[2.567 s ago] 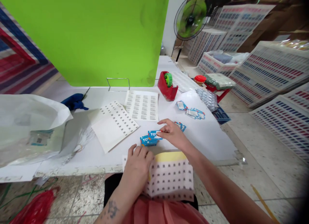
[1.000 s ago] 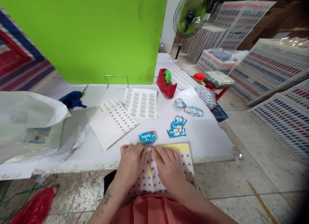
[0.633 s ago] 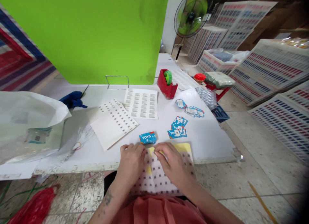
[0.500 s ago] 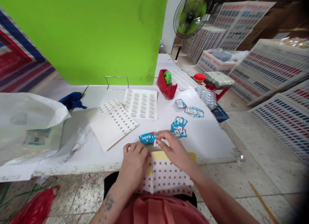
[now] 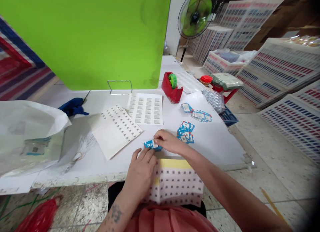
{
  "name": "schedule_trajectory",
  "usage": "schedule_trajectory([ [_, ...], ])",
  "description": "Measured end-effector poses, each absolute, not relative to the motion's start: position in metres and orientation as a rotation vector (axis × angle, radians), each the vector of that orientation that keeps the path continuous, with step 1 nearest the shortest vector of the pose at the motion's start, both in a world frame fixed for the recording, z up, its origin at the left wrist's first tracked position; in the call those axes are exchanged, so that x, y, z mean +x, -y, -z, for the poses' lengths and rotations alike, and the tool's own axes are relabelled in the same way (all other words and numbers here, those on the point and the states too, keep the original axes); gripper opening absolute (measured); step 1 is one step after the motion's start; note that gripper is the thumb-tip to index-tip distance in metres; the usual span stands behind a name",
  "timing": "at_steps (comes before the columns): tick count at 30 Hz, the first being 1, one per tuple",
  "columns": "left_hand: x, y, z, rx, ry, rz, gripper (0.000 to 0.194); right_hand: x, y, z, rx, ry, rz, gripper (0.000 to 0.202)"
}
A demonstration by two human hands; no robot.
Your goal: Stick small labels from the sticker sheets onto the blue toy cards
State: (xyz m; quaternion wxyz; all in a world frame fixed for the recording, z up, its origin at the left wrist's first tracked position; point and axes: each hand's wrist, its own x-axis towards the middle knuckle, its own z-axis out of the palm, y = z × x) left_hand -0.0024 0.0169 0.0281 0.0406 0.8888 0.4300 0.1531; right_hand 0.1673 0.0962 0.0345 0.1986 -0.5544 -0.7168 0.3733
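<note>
Beside a blue card (image 5: pixel 149 145) printed with "TOYS", which lies near the table's front edge, my left hand (image 5: pixel 143 167) has its fingertips at the card's lower edge. The same hand, fingers curled, grips the left side of a sticker sheet (image 5: pixel 180 183) with a yellow top strip and rows of small dark prints; its thumb is hidden. My right hand (image 5: pixel 167 141) pinches a small white sticker (image 5: pixel 154 143) against the card and covers its right part. To the right lie several more blue cards (image 5: pixel 185 128), some with white stickers on them.
Two printed label sheets, one plain-edged (image 5: pixel 117 130) and one with barcodes (image 5: pixel 145 108), lie ahead. A red tape dispenser (image 5: pixel 172 88) stands behind. At the left are a plastic bag (image 5: pixel 32 135) and white strings (image 5: pixel 85 145). A green board (image 5: pixel 100 38) rises at the back.
My right hand has moved left, bringing the small white sticker from the card's right end onto its face. My left hand stays nearly in place by the card.
</note>
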Motion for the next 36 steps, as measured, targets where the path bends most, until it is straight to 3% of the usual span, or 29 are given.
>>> schedule_trajectory([
  [27,0.004,-0.021,-0.031,2.711,-1.381,-0.391,0.015,0.163,-0.092,-0.027,-1.55,2.015,-0.924,0.008],
  [36,-0.002,-0.011,-0.042,2.676,-1.322,-0.463,0.016,0.168,-0.078,-0.045,-1.471,1.916,-0.838,0.006],
])
